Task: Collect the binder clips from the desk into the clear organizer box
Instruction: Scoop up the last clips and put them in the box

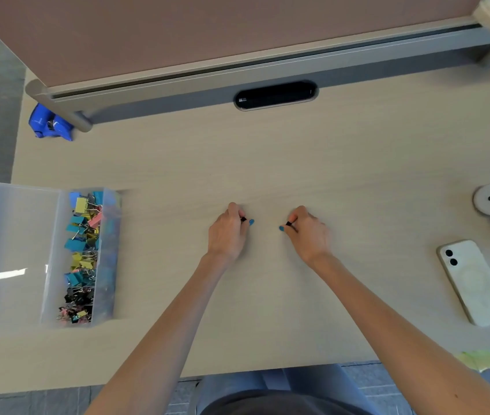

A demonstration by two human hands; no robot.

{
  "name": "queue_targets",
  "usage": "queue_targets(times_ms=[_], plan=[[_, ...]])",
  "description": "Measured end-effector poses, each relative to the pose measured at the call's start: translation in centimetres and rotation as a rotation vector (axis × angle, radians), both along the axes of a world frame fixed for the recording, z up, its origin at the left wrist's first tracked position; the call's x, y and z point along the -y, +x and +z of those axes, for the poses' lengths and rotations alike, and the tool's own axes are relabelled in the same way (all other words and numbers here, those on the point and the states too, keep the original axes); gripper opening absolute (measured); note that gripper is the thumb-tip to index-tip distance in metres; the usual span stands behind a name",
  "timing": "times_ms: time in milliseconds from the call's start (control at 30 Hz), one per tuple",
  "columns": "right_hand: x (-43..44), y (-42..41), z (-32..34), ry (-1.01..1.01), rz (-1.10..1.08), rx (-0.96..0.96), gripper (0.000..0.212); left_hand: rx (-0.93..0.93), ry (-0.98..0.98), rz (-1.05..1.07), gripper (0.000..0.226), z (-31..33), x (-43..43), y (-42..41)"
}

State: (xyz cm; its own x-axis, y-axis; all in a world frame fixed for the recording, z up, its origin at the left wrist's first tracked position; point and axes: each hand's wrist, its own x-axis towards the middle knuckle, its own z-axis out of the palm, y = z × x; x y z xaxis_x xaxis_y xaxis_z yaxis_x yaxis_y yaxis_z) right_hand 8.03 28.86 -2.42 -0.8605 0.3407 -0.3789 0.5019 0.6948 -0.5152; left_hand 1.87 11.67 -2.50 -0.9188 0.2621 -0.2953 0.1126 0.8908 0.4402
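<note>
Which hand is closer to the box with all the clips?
The left hand, pinching its small black clip on the side toward the clear organizer box. The right hand, pinching another black clip, is over toward the phone.

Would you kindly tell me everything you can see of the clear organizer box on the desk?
The clear organizer box is a long tray of translucent plastic resting flat at the left edge of the desk. Its lid lies open to the left, overhanging it. Inside lies a pile of binder clips: teal, yellow, pink, blue and black. The left hand and right hand are clear of it.
</note>
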Motion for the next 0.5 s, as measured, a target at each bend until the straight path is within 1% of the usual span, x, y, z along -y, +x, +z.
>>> queue_targets(times_ms=[67, 133, 267, 367, 433, 500], plan=[[0.7, -0.1, 0.2, -0.066, 0.007, 0.012, 0.022, 0.049, 0.051, 0.048, 0.017, 0.4, 0.3, -0.1], [2.1, -0.4, 0.5, -0.193, -0.003, 0.030, 0.018, 0.138, 0.170, 0.159, 0.018, 0.9, 1.0, -0.2], [5.8, -1.3, 2.0, -0.598, -0.097, 0.055, 0.012, 0.347, 0.469, 0.413, 0.019, 3.0, 4.1, -0.2], [8.9, -1.9, 3.5, -0.872, -0.131, 0.163, 0.007, 0.489, 0.637, 0.493, 0.018, 4.9, 8.1, 0.1], [11.2, -2.2, 4.3, -0.974, -0.106, 0.210, 0.005, 0.559, 0.733, 0.506, 0.018, 5.8, 11.2, 0.6], [13.8, -2.5, 5.0, -1.011, -0.071, 0.239, 0.005, 0.595, 0.806, 0.547, 0.020, 6.6, 14.0, 1.1]])
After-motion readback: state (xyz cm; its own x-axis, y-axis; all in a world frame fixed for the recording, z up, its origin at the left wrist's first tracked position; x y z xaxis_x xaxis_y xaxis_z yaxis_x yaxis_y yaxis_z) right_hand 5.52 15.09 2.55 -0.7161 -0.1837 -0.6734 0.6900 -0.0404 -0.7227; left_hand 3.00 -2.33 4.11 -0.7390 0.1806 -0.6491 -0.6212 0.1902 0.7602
